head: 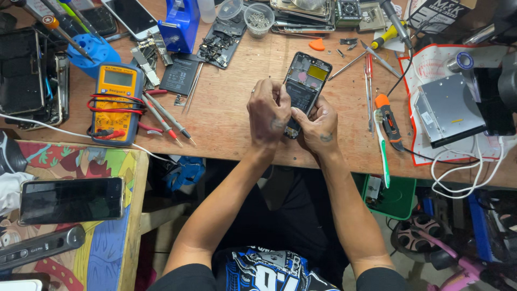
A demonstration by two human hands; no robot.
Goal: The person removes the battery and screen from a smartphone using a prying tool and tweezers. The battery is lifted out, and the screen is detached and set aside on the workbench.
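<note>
Both hands, left hand (pixel 268 112) and right hand (pixel 319 125), clasp an opened phone (pixel 304 86) by its lower edges at the desk (pixel 231 124) centre, multimeter (pixel 116 102) at nine o'clock; light, stiff, likely fragile inside, best held by the rim.

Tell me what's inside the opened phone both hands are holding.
Inside the opened phone show a yellow patch near its top and dark boards and a black panel below. The left hand and right hand cover its lower end, so what lies there cannot be seen.
</note>
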